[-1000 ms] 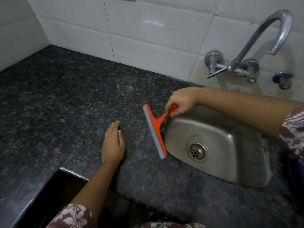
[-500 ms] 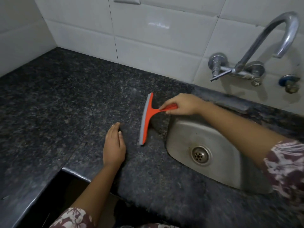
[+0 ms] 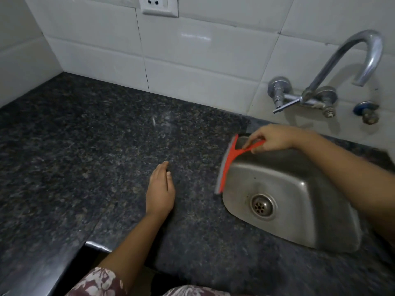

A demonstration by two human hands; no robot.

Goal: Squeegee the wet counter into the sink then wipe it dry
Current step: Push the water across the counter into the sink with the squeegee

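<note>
Since half a second ago, the red squeegee [image 3: 226, 165] has slid right to the sink's [image 3: 299, 206] left rim, its handle pinched by the right hand's [image 3: 271, 139] fingers. Left hand [image 3: 160, 191] lies flat, open and empty, on the dark surface [image 3: 85, 146].

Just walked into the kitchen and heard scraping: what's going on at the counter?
A person is squeegeeing the dark speckled granite counter. The right hand grips the handle of an orange squeegee with a grey rubber blade, whose blade lies along the left rim of the small stainless steel sink. The left hand rests flat and empty on the counter. No cloth is in view, so judging by that, drying hasn't begun.
</note>
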